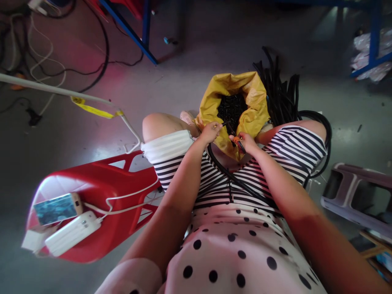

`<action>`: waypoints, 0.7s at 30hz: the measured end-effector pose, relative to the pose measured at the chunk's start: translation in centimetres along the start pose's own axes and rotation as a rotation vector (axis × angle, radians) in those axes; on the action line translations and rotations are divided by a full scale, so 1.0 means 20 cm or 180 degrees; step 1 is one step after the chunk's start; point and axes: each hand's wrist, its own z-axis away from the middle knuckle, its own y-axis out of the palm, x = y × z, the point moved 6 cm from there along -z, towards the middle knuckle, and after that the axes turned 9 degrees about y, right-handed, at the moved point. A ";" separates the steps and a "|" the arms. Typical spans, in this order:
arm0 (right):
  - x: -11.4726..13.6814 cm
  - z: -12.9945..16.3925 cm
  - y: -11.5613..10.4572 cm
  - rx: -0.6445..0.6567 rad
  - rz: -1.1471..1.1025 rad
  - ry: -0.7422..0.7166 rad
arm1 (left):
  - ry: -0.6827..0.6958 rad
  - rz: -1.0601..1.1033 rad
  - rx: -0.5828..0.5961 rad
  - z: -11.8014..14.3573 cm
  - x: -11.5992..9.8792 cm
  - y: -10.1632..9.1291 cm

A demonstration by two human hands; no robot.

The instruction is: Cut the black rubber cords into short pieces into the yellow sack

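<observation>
My left hand (212,132) is closed in a pinch on a piece of black tube (226,123), whose end points to the right over a yellow bag (211,100). My right hand (247,143) is wrapped round orange-handled scissors (237,141), their blades pointing up and left, close to the tube. Inside the open bag, below both hands, lies a heap of short black tube pieces (232,109). A long black tube (241,184) runs across my lap. Whether the blades touch the held tube I cannot tell.
Behind the bag's right side lies a bundle of long black tubes (280,92). To my left, a red stool (113,179) carries a phone (58,208) and a white power bank (73,233) with cables. A grey stool (346,196) stands right; blue table legs (145,30) stand ahead.
</observation>
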 end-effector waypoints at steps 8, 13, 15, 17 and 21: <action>-0.02 0.00 -0.01 0.0005 -0.0067 -0.0014 | 0.0053 -0.0008 0.0030 0.01 -0.03 0.00; -0.02 0.02 -0.01 0.0202 -0.0109 0.0047 | -0.0032 -0.0156 0.0415 0.02 -0.03 0.03; -0.02 0.01 -0.02 0.0133 0.0021 0.0061 | -0.0011 -0.0134 0.0370 0.03 -0.04 0.03; -0.01 0.01 -0.02 0.0057 0.0123 0.0016 | -0.0035 -0.0088 0.0282 0.03 -0.05 0.03; -0.02 -0.02 -0.02 -0.0081 0.0232 0.0014 | -0.0160 -0.0074 0.0205 0.04 -0.05 0.04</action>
